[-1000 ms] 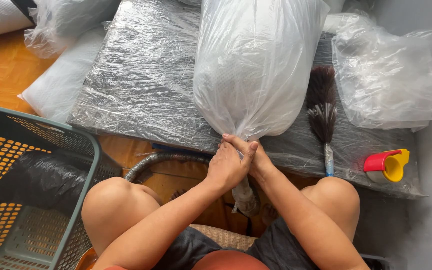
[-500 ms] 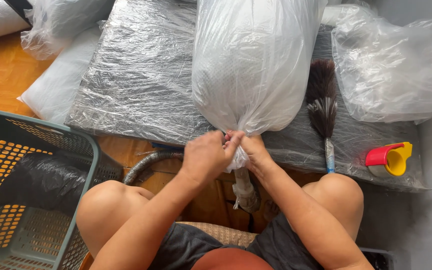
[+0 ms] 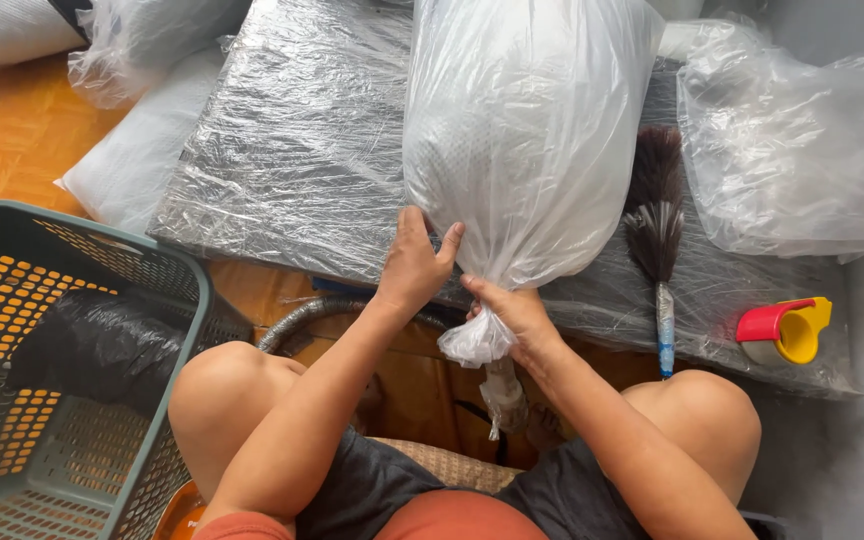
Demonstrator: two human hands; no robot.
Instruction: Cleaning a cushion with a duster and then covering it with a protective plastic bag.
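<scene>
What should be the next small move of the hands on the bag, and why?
Probably tie off the neck. The right hand grips the bag at its twisted neck, a loose tail hangs below, and the left hand steadies the side. No knot or tie shows, so it could untwist.

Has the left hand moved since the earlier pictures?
Yes. The left hand has gone up from the gathered neck onto the lower side of the white bag, towards the wrapped board.
</scene>
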